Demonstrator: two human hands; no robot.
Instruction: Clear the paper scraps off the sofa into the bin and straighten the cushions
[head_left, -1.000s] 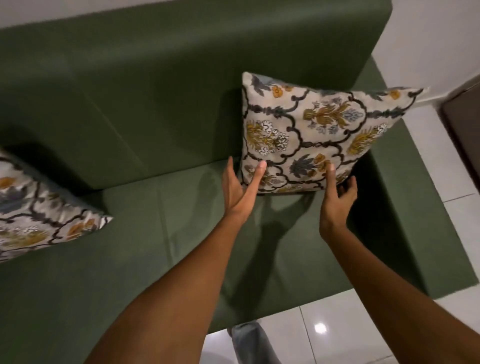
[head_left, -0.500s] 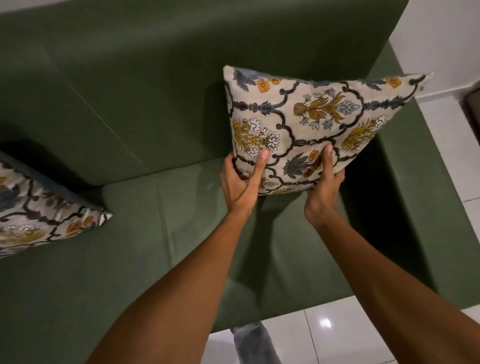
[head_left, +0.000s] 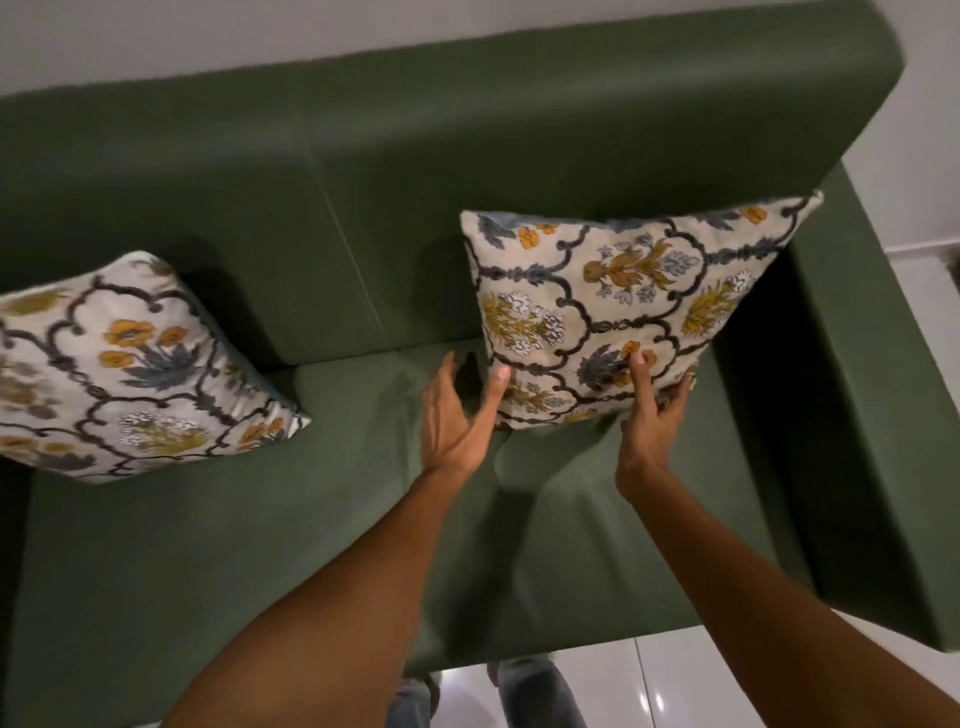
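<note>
A floral cushion (head_left: 623, 301) stands upright on the right end of the green sofa (head_left: 260, 519), leaning on the backrest beside the right armrest. My left hand (head_left: 457, 415) is at its lower left corner, fingers spread, thumb on the cushion's front. My right hand (head_left: 652, 410) grips the lower edge, thumb on the front and fingers underneath. A second floral cushion (head_left: 130, 369) lies tilted at the sofa's left end. No paper scraps or bin show.
The sofa's right armrest (head_left: 857, 415) rises beside the held cushion. White glossy floor tiles (head_left: 675, 675) lie in front of the sofa, with my legs in grey trousers (head_left: 524, 691) at the bottom edge. A pale wall (head_left: 156, 36) is behind the backrest.
The right cushion was lifted and is now set down against the backrest. My left hand has loosened and its fingers have spread. The view has shifted left, showing more of the left cushion.
</note>
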